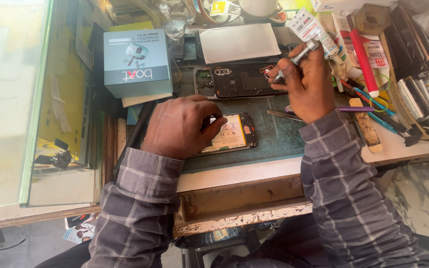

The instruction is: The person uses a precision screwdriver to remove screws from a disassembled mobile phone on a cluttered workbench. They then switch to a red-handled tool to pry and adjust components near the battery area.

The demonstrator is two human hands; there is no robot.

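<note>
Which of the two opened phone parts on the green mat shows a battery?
The opened phone body under the left hand; the black rear cover farther away shows none.

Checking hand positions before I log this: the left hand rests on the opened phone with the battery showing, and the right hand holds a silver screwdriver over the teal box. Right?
Not quite. In the head view the right hand holds the silver screwdriver over the dark back cover, not the teal box. The left hand does rest on the opened phone.
</note>
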